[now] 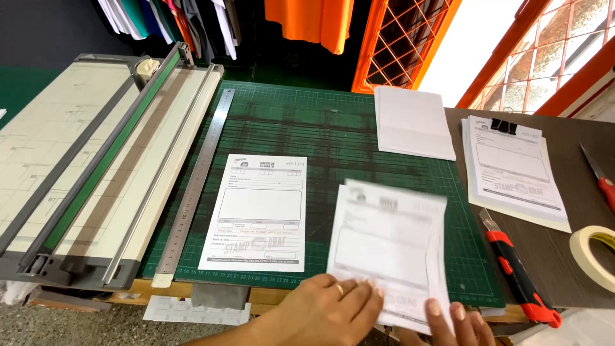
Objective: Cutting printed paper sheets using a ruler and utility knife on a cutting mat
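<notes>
A small stack of printed form sheets (391,247), blurred by motion, lies on the green cutting mat (333,134) near its front edge. My left hand (330,307) presses flat on the stack's lower left corner, a ring on one finger. My right hand (458,323) grips the stack's lower right edge, fingers on top. A single printed form (259,211) lies flat on the mat just to the left of the stack.
A long steel ruler (195,186) lies along the mat's left edge beside a large paper trimmer (83,160). Blank white sheets (413,122) sit at the back. On the right are a clipped form pad (512,170), a red utility knife (519,272), a tape roll (592,256).
</notes>
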